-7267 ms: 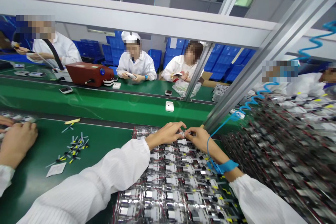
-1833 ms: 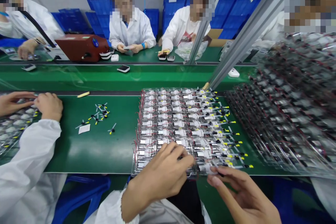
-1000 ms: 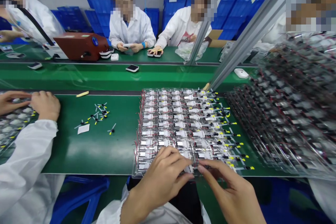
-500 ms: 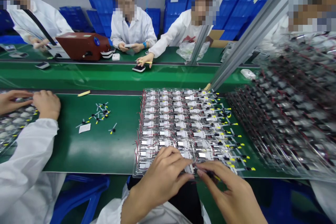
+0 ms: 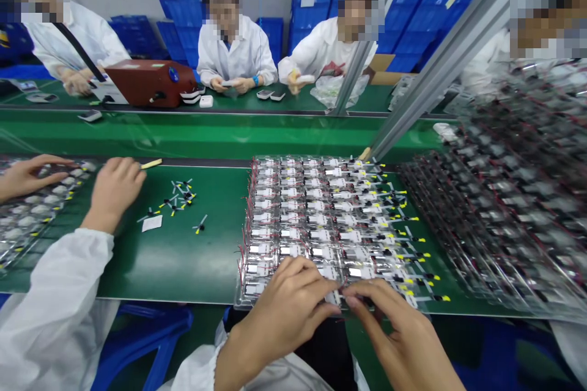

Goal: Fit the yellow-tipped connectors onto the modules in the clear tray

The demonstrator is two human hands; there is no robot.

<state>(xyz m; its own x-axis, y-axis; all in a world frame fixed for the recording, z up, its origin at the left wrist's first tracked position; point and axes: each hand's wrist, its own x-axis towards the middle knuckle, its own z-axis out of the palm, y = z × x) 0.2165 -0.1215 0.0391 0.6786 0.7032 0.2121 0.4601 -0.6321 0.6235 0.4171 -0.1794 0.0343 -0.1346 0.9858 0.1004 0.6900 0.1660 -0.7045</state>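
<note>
— Your left hand [image 5: 279,299] and your right hand [image 5: 398,330] were drawn in narrow, fingers curled, with your right fingertips [image 5: 351,299] almost meeting the left ones. Both hands sat at the near edge of the clear plastic sheet of wired modules [image 5: 321,226].

— Were you holding anything? From this view I could not tell whether you gripped a module or a wire, because your fingers covered the spot.

— Agreed. The sheet stretched away from you, its rows of modules carrying red wires and yellow-tipped leads, and it lay flat on the green bench mat [image 5: 202,275]. Your hands were over its near edge only, not over its far rows.

— A stack of similar sheets [image 5: 499,208] lay just beside it on your right, blurred in this view. On your left, loose yellow-tipped pieces [image 5: 178,198] and a white card [image 5: 151,223] lay on the mat, well apart from your hands.

— Noted. A co-worker's near hand [image 5: 117,189] was on the mat close to those pieces, and that co-worker's other hand [image 5: 27,177] was over a separate sheet [image 5: 32,217].
</note>
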